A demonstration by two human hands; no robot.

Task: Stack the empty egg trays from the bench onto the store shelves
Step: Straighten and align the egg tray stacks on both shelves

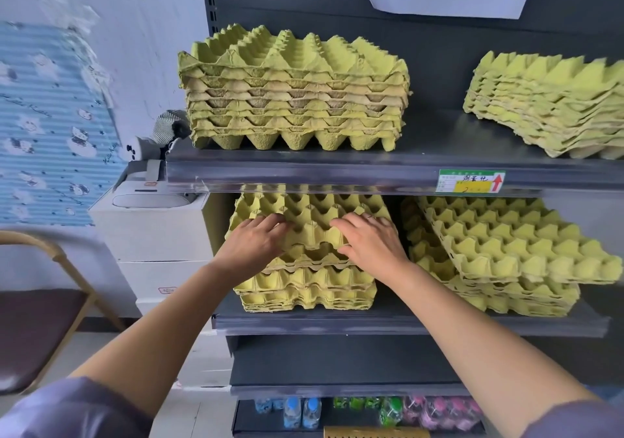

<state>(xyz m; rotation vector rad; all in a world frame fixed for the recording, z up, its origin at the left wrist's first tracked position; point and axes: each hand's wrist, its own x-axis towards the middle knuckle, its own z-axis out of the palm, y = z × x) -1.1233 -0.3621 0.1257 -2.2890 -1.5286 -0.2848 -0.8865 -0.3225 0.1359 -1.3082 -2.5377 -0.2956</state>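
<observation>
Egg tray (310,221) topped the middle-shelf stack (304,289), centre frame.
Moulded yellow-green pulp, peaked and cupped; left grip (256,238) and right grip (368,240) each pinched its front rim, fingers curled over the ridges, above the dark metal shelf (405,324).

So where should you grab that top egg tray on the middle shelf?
By its front rim, from the front, at two spots wide apart. The top egg tray is wide and thin, and the upper shelf sits close above, likely blocking overhead reaches.
</observation>
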